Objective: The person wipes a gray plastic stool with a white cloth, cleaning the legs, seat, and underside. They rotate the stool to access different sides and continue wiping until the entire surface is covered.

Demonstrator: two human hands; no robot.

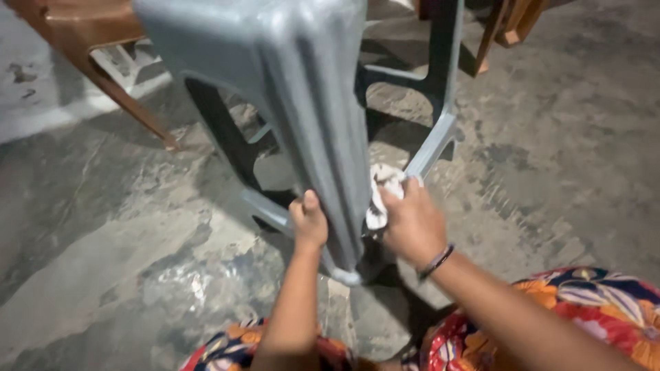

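A grey plastic stool [302,89] is tipped on its side over the concrete floor, one leg pointing toward me. My left hand [308,221] grips that leg from the left side, thumb up along its face. My right hand [411,223] holds a crumpled white cloth [382,192] pressed against the right side of the same leg. A thin bracelet sits on my right wrist.
A brown plastic chair [89,48] stands at the upper left, and more brown furniture legs [505,31] at the upper right. The concrete floor [124,261] is stained and patchy. My flowered clothing [598,309] fills the bottom right.
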